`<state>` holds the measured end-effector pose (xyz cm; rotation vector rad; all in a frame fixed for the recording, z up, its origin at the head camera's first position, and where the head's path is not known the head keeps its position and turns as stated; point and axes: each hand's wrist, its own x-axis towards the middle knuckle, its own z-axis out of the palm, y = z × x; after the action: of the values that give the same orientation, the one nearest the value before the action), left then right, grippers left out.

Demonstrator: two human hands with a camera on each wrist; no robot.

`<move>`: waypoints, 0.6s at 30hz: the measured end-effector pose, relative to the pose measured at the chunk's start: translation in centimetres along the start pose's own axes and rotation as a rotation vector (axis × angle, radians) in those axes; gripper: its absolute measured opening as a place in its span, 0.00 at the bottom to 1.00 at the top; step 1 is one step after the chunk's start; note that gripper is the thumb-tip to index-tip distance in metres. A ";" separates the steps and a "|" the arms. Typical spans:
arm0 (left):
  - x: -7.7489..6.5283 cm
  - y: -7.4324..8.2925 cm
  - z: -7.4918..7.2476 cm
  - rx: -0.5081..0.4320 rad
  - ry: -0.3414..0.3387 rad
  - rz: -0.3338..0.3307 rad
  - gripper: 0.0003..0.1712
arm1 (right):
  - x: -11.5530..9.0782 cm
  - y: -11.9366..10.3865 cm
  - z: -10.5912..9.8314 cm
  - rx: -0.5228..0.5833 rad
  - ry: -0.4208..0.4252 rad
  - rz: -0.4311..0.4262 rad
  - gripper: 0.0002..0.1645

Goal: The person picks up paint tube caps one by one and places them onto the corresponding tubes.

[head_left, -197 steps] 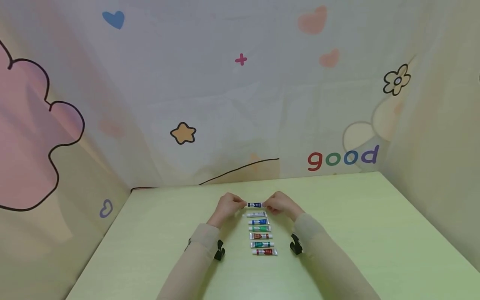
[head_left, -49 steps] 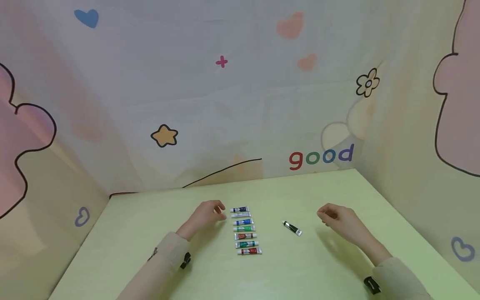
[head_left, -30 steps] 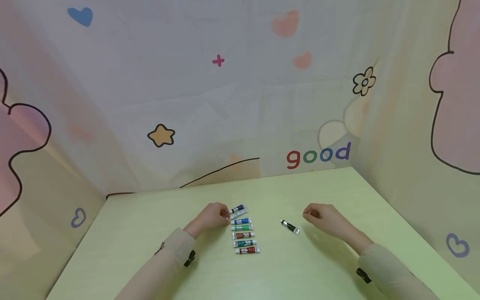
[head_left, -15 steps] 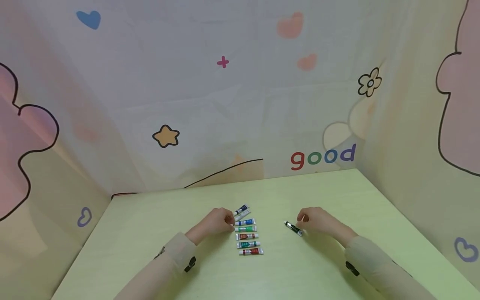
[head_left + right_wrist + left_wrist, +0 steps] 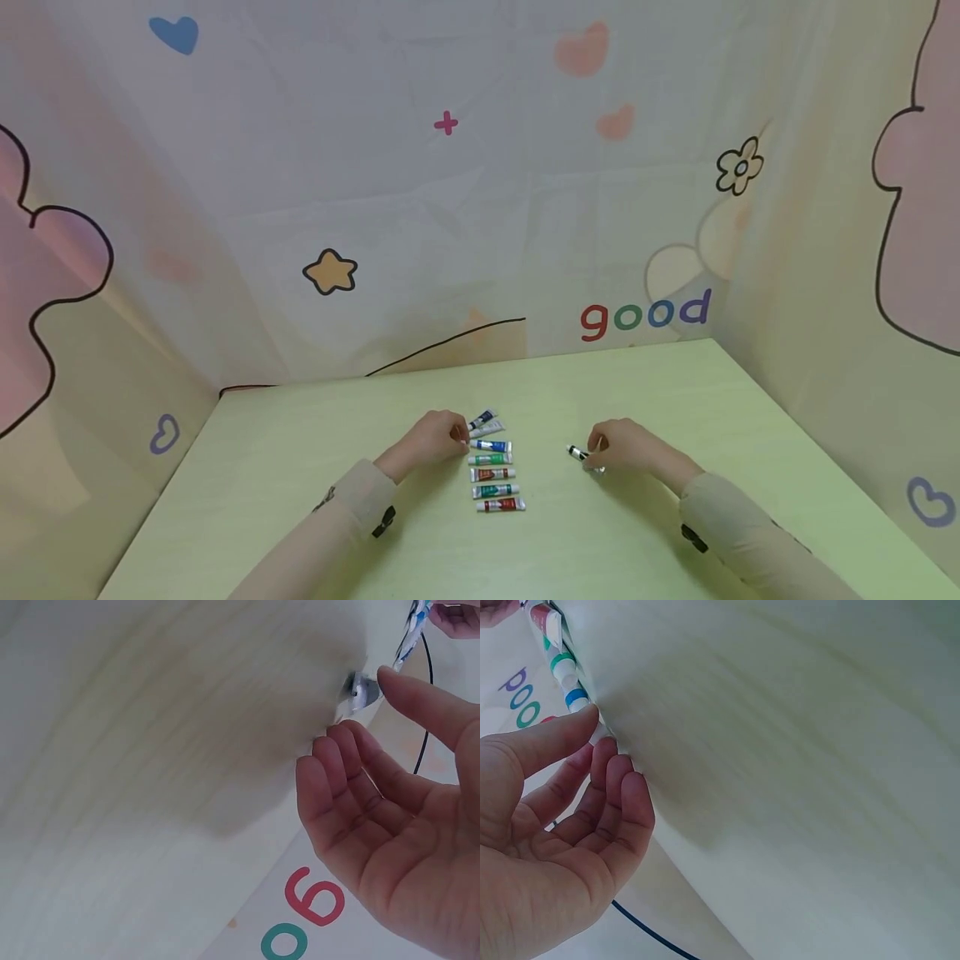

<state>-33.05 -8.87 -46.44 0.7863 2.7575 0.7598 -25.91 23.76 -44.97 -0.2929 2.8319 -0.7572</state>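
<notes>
My left hand pinches the capped end of a white paint tube between thumb and fingertips. In the left wrist view the tube's white cap shows between them. Just behind lies a navy paint tube, slanted with its far end up and close against the white one. On the right, a black paint tube lies slantwise on the table. My right hand is over its crimped end, with thumb and fingers apart on either side of that silvery end.
Nearer me in the column lie a blue tube, a light green tube, a brown-red tube, a dark green tube and a red tube. A printed cloth walls the table behind and at both sides.
From both hands at the navy tube, my hands have parted, and a black tube now lies at right. The white tube tilted, then turned back toward level. My right hand came left onto the black tube.
</notes>
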 end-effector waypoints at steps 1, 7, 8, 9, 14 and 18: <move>0.0 0.0 0.0 0.001 0.001 -0.006 0.04 | 0.0 0.0 0.0 0.002 -0.002 0.005 0.14; 0.2 -0.2 -0.4 0.014 0.022 -0.020 0.03 | 0.1 -0.1 0.2 0.000 -0.006 0.029 0.16; 0.2 -0.3 -0.5 0.018 0.025 -0.018 0.03 | 0.2 -0.1 0.3 -0.002 -0.005 0.028 0.16; 0.2 -0.3 -0.5 0.021 0.027 -0.019 0.03 | 0.2 -0.2 0.3 -0.005 -0.004 0.025 0.15; 0.2 -0.8 -0.7 0.038 0.032 -0.010 0.03 | 0.3 -0.2 0.6 -0.012 0.008 0.004 0.12; -0.1 -1.0 -1.3 0.044 0.044 -0.010 0.03 | 0.4 -0.2 0.6 -0.003 0.011 0.000 0.11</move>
<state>-33.82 -10.17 -45.83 0.7721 2.8243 0.7262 -26.09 23.21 -45.42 -0.2897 2.8442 -0.7565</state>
